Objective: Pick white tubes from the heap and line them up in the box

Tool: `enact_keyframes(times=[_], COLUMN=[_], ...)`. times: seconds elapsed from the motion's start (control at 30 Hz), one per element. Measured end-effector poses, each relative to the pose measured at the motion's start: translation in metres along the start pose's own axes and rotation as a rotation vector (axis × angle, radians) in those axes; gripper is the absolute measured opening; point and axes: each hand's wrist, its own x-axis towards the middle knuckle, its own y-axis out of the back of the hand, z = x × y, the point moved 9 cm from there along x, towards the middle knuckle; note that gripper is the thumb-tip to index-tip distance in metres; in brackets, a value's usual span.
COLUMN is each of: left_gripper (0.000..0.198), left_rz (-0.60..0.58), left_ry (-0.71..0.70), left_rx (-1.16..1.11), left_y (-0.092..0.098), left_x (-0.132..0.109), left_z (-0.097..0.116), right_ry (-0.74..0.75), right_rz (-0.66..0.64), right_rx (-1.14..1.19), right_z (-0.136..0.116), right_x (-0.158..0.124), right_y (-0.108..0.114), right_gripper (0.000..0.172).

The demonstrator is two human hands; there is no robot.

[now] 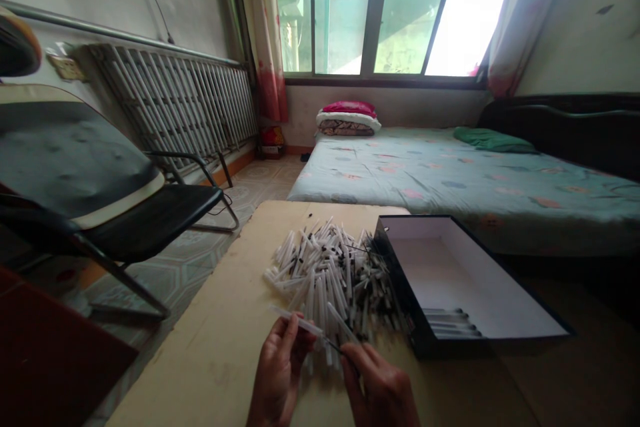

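Observation:
My left hand (pixel 283 353) pinches a translucent white pen barrel (pixel 309 327), tilted down to the right. In the fingers of my right hand (pixel 375 373) is a thin dark pen refill (pixel 334 345), its far end close to the barrel's lower end. Whether the two touch I cannot tell. Just beyond both hands spreads a heap of white pen barrels (pixel 320 280), mixed with dark thin parts (pixel 373 280) on its right side. To the right, an open black box (pixel 480 260) with a white inside holds a row of several pens (pixel 450 323) with dark ends.
The heap and box rest on a pale yellow table (pixel 210 333) with a worn left edge. A bed (pixel 415 173) stands beyond it, under a window. To the left are a black folding chair (pixel 175 207) and a radiator (pixel 185 100).

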Motion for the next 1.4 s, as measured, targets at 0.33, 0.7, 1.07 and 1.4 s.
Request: enact_keyframes(times=[0.33, 0.7, 1.07, 1.4], left_gripper=[0.022, 0.011, 0.008, 0.008], left_rz=[-0.220, 0.108, 0.102, 0.119], left_ry=[0.032, 0.314, 0.248, 0.241], left_rx=[0.169, -0.331, -0.225, -0.156], left_y=[-0.030, 0.006, 0.009, 0.009], left_x=[-0.026, -0.017, -0.017, -0.017], left_z=[-0.016, -0.034, -0.033, -0.033], right_ry=[-0.274, -0.424, -0.238, -0.208], right_rz=[0.192, -0.008, -0.066, -0.171], right_rx=[0.180, 0.171, 0.008, -0.136], right_z=[0.010, 0.082, 0.088, 0.071], right_x=[-0.003, -0.004, -0.033, 0.004], right_y=[0.005, 0.033, 0.002, -0.014], right_gripper=[0.038, 0.021, 0.018, 0.023])
